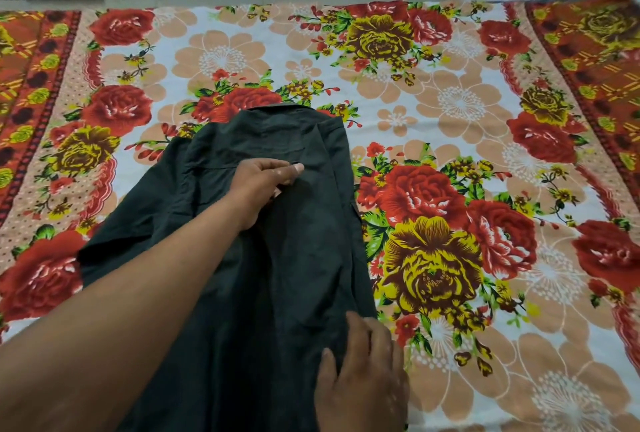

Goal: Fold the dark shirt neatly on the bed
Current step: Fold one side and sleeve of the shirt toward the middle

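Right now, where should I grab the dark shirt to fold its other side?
Probably pinch the dark shirt at its loose left sleeve, coming from the left. That side still spreads out flat, while the right edge is already folded straight.

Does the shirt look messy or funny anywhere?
Yes, a bit. The dark shirt is lopsided: its right edge is folded straight, but the left sleeve still flares out over the floral bedsheet. Nothing looks torn or spilled.

The dark shirt (301, 251) runs off the bottom edge, its hem apparently unseen beneath both forearms.
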